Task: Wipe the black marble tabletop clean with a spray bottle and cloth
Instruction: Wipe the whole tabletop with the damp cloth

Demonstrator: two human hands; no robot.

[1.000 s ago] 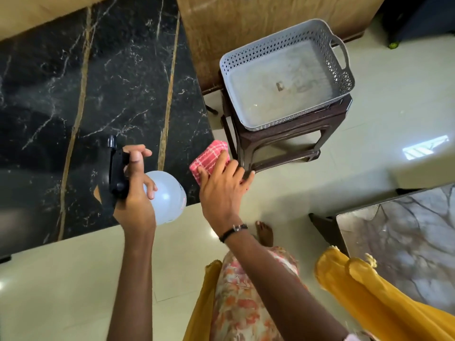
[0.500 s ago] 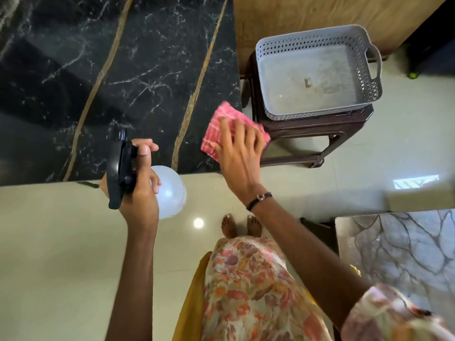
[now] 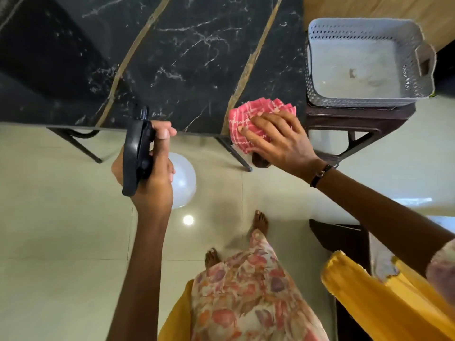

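Right hand (image 3: 278,139) presses the cloth (image 3: 256,119) on the tabletop's (image 3: 187,57) near corner; marble stretches leftward; left hand (image 3: 150,173) grips the bottle (image 3: 183,180).

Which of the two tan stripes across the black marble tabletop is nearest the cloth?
The right tan stripe; its near end meets the pink checked cloth. The left stripe ends beside the black spray bottle head.
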